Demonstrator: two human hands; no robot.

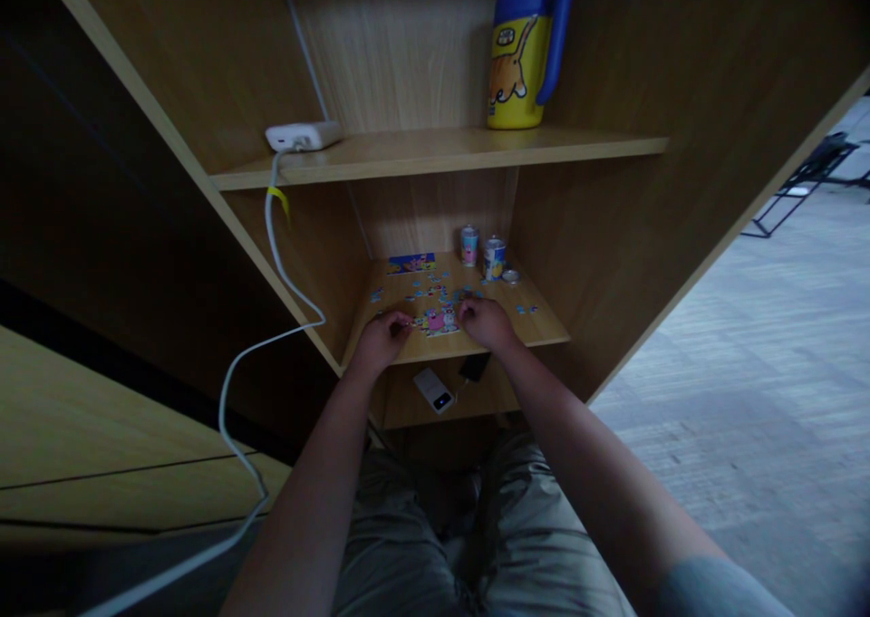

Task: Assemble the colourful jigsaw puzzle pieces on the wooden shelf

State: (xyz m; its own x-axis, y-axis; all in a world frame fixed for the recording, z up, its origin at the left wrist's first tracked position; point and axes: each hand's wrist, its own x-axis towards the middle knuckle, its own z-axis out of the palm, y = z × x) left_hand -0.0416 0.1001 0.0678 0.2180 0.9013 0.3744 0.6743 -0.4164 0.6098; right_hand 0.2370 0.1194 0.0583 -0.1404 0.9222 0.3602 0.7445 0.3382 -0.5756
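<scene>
A partly joined jigsaw puzzle (441,321) with a pink figure lies near the front edge of the middle shelf, between my hands. My left hand (386,338) is at its left side, thumb and fingers pinched; what they hold is too small to make out. On the other side, my right hand (487,322) is closed with its fingertips by the puzzle's upper right edge. Whether a piece is in it is hidden. Loose puzzle pieces (435,289) are scattered behind the puzzle, and a blue picture card (411,264) lies at the back left.
Two small printed cans (468,246) stand at the back right, a round lid (510,276) beside them. Above, a shelf holds a yellow-blue mug (520,64) and a white charger (303,136), its cable (268,345) hanging left. Below lies a white power bank (433,390).
</scene>
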